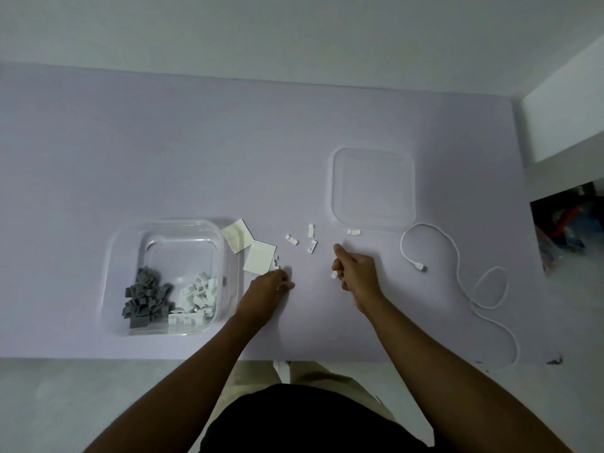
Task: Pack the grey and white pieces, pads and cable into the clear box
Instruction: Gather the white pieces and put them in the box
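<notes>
The clear plastic box (109,289) stands on the lilac table (98,158), just left of the left hand (273,286). Inside the box, a heap of grey clip pieces (145,299) lies in the near-left part. A heap of white clip pieces (196,297) lies directly to the right of that heap.

Two white square pads (260,261) lie flat between the box and the left hand. The farther pad touches the box rim. The nearer pad meets the farther one at a corner. A few small white pieces (277,263) lie at the nearer pad's corner, just beyond the left hand.

The left hand is palm down with its fingers curled toward the table. Whether it pinches anything cannot be determined.

Three loose white pieces (310,230) lie on the table beyond the gap between the hands.

The right hand (354,271) has its fingers curled around one small white piece (334,275), with the thumb extended away from the body.

The clear square lid (372,189) lies flat beyond the right hand, with a single white piece (353,231) at its near edge.

The white USB cable (457,256) lies in loose loops to the right of the right hand, well apart from the box.
</notes>
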The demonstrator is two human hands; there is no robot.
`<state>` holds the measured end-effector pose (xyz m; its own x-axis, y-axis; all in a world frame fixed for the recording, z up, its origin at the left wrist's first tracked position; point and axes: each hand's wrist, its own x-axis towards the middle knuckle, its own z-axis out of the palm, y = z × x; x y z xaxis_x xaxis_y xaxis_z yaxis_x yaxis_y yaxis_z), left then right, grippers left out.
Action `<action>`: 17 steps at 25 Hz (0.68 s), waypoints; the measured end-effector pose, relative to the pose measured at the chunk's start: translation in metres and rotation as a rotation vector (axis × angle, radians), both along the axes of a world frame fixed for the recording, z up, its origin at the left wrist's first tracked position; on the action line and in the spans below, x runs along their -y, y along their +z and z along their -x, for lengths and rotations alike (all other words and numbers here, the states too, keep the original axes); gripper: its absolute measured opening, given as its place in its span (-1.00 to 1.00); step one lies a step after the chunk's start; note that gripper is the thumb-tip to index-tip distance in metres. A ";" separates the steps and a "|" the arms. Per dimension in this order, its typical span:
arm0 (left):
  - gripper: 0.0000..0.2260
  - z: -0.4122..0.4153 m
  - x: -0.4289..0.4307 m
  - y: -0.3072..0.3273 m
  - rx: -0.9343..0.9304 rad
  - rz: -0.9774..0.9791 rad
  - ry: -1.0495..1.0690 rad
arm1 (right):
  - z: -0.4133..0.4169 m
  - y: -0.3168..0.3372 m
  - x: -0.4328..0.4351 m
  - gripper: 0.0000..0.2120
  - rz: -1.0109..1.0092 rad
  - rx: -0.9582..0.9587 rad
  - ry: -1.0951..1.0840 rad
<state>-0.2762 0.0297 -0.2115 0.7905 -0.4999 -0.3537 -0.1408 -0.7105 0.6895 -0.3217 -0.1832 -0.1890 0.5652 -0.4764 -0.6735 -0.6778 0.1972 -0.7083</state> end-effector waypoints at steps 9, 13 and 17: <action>-0.68 -0.017 0.005 0.026 -0.920 0.505 0.651 | -0.029 -0.024 -0.015 -0.54 0.608 0.139 0.592; -0.75 -0.016 0.005 0.036 -1.030 0.517 0.668 | -0.038 -0.035 -0.016 -0.53 0.630 0.130 0.661; -0.73 -0.013 0.003 0.029 -1.141 0.629 0.702 | -0.039 -0.037 -0.016 -0.67 0.496 0.134 0.530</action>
